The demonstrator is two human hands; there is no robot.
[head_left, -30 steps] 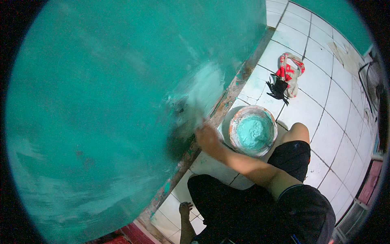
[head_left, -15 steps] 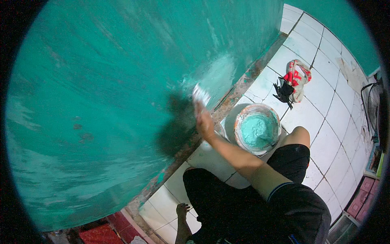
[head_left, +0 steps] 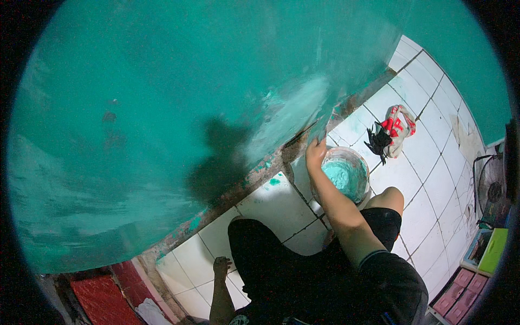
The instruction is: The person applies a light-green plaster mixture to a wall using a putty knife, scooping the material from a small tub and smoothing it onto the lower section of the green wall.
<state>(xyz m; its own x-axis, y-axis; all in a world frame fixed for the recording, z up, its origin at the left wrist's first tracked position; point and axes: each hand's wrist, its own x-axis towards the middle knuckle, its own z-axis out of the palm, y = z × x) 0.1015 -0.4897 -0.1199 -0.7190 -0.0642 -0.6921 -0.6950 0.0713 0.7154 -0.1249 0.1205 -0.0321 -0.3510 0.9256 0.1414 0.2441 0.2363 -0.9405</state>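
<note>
– Your bucket (head_left: 356, 155)?
– Near the tiled floor's (head_left: 276, 203) wall-side edge, beside your right hand (head_left: 316, 153); rim smeared, turquoise paste (head_left: 342, 174) lumpy
– Fingers?
– Your left hand's (head_left: 221, 265) loosely bent; right's, can't tell

Right arm (head_left: 346, 219) is stretched out, right hand (head_left: 315, 155) by the wall-side edge of the floor (head_left: 352, 128), can't make out the grip tbh. Left hand (head_left: 221, 265) hangs beside the left leg (head_left: 254, 244), fingers kinda bent

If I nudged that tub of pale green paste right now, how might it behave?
The tub would probably feel heavy for its size, given the thick-looking paste inside. It may resist tipping, since it looks wide and upright. Its smeared rim could be slippery.
</note>
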